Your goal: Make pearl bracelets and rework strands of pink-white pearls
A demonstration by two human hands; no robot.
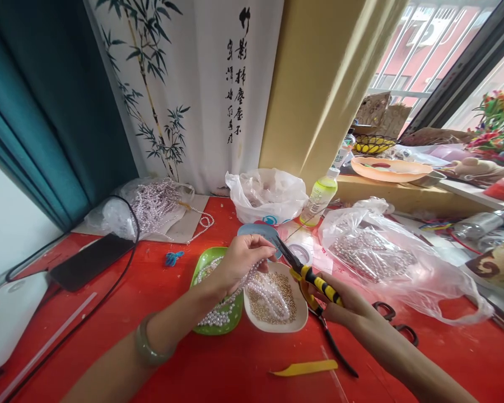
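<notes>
My left hand (244, 258) is closed in a pinch on a strand of pearly beads (273, 295), which loops down over the white bowl (275, 328). Gold beads (292, 305) fill that bowl. My right hand (345, 298) is wrapped round the yellow-and-black handles of long-nose pliers (294, 261). The pliers' jaws point up and left, close to the left fingertips; whether they grip anything is too small to tell. Partly under my left wrist, a green tray (220, 331) holds white beads (218, 317). Behind my hands a blue dish (252, 229) is partly hidden.
Yellow tweezers (306, 368), black-handled pliers (338, 352) and scissors (405, 333) lie on the red tabletop (159, 336). Bags of beads (155, 204) (369, 254), a white plastic bag (266, 196) and a bottle (319, 198) stand behind. A black cable (105, 291) crosses the left side.
</notes>
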